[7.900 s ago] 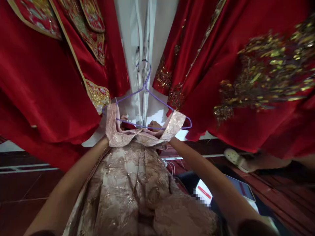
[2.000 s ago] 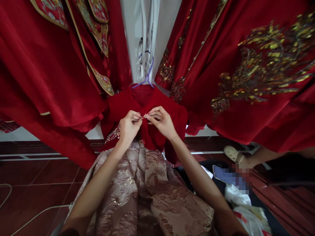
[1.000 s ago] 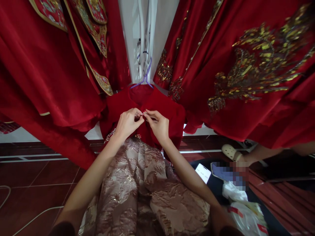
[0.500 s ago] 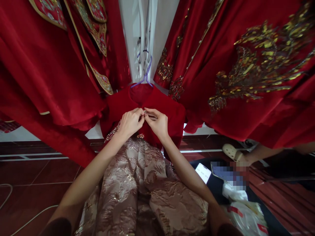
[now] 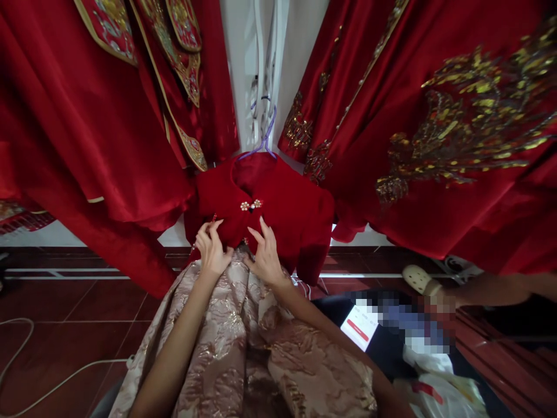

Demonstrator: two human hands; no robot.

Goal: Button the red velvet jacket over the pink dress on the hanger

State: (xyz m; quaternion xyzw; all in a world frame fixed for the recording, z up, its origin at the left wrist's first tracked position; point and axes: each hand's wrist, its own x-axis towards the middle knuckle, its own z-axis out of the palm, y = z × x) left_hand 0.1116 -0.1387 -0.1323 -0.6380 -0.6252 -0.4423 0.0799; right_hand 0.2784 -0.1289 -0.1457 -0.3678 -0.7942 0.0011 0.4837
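Note:
A short red velvet jacket [image 5: 287, 209] hangs on a purple wire hanger [image 5: 263, 142] over a pink-gold brocade skirt [image 5: 243, 342]. A pearl clasp [image 5: 251, 205] at the jacket's front is fastened. My left hand [image 5: 211, 249] rests on the jacket's lower hem, fingers spread and holding nothing. My right hand [image 5: 265, 255] lies just right of it, fingers stretched out flat against the hem where jacket meets skirt. Both hands sit below the clasp.
Red embroidered robes hang close on the left [image 5: 87, 133] and right [image 5: 435, 128]. White cables [image 5: 265, 58] run down the wall behind. Another person's foot in a pale sandal [image 5: 420, 280] is at right. Bags and papers [image 5: 435, 371] lie lower right; a white cord [image 5: 39, 377] crosses the floor.
Both hands have let go of the clasp, which now stays closed, and dropped down to the jacket's hem with fingers spread. The view shifted slightly right.

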